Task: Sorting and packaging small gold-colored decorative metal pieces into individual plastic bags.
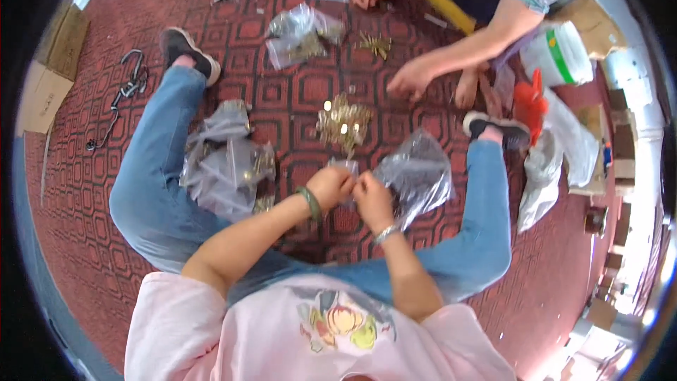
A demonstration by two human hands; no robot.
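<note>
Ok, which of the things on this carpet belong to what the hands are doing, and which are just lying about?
In use:
- small clear bag, pinched by left hand and right hand
- pile of small brass parts just ahead
- larger clear bag beside the right hand
- heap of clear bags by the left knee

Lying about:
- metal hooks
- cardboard box
- white bucket
- orange tool

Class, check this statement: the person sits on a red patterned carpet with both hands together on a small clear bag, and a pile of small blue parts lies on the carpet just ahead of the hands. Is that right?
Not quite. The pile of small parts is gold-coloured, not blue, as the head view shows. The rest holds: the left hand and right hand meet on a small clear bag over the red patterned carpet.
</note>
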